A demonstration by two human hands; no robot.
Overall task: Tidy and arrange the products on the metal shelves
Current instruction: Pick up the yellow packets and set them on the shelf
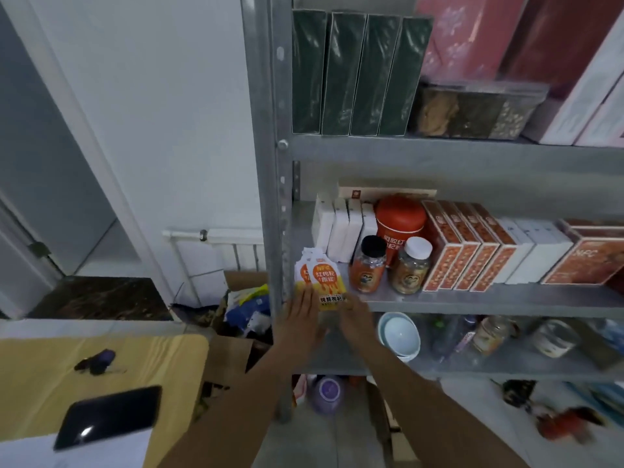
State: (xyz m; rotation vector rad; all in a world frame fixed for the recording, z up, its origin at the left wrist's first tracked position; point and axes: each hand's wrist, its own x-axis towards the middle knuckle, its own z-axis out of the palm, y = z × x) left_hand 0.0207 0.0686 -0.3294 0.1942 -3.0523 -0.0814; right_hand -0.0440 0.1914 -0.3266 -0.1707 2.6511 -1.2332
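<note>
In the head view, I was standing up a small bunch of orange and yellow juice pouches (320, 282) at the left front corner of the middle metal shelf (472, 300), right beside the grey post (273, 197). To do this well, I thought I should push them back gently from the edge, keep them straight up, and line them up next to the two little jars (388, 265) without knocking those over. My left hand (302, 319) was open and flat, with its fingers touching the left side of the pouches. My right hand (356, 320) was open too, with its fingers loose at the bottom right of the pouches. I could not tell if it pinched them or only touched them.
</note>
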